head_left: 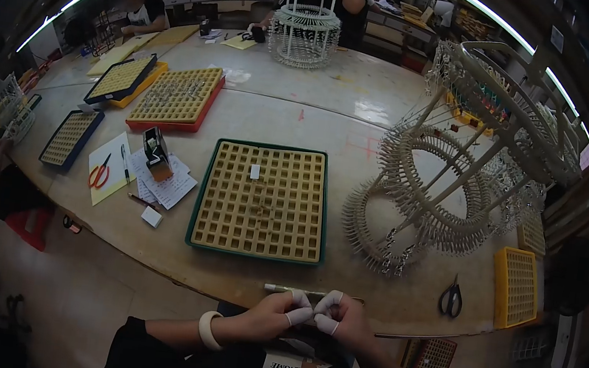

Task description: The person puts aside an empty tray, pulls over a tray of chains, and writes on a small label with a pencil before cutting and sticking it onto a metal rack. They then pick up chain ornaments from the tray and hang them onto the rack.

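Observation:
My left hand point(284, 311), with white finger covers and a pale bangle at the wrist, is closed in a pinch close to my body at the table's front edge. Facing it, my right hand point(339, 317) is also pinched, its covered fingertips nearly touching the left ones. Whatever lies between the fingertips is too small to make out. Just behind both hands is a thin pale rod point(282, 288). Beyond it lies a green-edged tray point(326, 210) of small square compartments, with a white tag point(255, 172) on it.
Wire racks point(448, 188) stand at right, near black scissors point(451, 300) and a yellow tray point(516, 285). At left are red-handled scissors point(99, 172), papers point(175, 188), a tape dispenser point(157, 149) and a red tray point(176, 96). Other people sit across the table point(281, 109).

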`<act>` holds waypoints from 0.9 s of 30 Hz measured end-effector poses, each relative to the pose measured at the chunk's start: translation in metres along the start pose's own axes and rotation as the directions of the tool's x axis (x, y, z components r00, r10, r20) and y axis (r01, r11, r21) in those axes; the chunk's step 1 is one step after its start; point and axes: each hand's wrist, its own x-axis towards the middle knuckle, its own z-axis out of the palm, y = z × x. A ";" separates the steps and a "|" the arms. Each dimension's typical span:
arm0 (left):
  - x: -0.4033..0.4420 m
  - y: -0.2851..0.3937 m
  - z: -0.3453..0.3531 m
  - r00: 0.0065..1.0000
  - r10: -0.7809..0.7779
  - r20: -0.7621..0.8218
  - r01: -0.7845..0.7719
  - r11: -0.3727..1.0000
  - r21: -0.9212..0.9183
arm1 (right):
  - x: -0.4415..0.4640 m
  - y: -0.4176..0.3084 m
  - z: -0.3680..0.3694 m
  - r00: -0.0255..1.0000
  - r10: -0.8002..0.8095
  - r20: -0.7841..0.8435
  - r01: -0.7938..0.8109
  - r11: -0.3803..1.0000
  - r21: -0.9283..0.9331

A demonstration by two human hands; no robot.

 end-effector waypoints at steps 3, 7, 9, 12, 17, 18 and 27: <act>0.003 -0.018 0.002 0.676 -0.485 0.554 0.698 0.181 -0.693 | -0.009 -0.005 0.011 0.959 -0.281 -0.042 0.202 0.778 -0.595; 0.003 -0.003 0.000 0.803 -0.449 0.391 0.591 0.520 -0.617 | -0.007 0.003 0.008 0.947 -0.314 -0.074 0.243 0.845 -0.475; 0.004 0.005 0.000 0.996 0.083 -0.039 -0.084 0.996 -0.016 | -0.006 0.000 0.006 0.947 -0.308 -0.091 0.263 0.905 -0.334; 0.010 0.012 -0.007 0.905 0.421 -0.059 -0.389 0.876 0.284 | -0.005 -0.010 0.000 0.998 -0.052 -0.016 0.052 0.998 -0.034; -0.001 -0.001 0.000 0.998 0.059 -0.032 -0.063 0.982 -0.178 | -0.003 -0.012 0.007 1.000 -0.009 0.007 0.009 1.000 0.013; -0.004 -0.002 0.003 0.944 -0.288 0.159 0.326 0.745 -0.582 | -0.006 -0.011 0.013 1.000 -0.006 0.006 0.006 1.000 0.012; -0.014 -0.017 -0.009 0.964 -0.265 -0.011 0.245 0.906 -0.344 | -0.001 -0.009 0.022 0.963 -0.266 -0.033 0.199 0.789 -0.582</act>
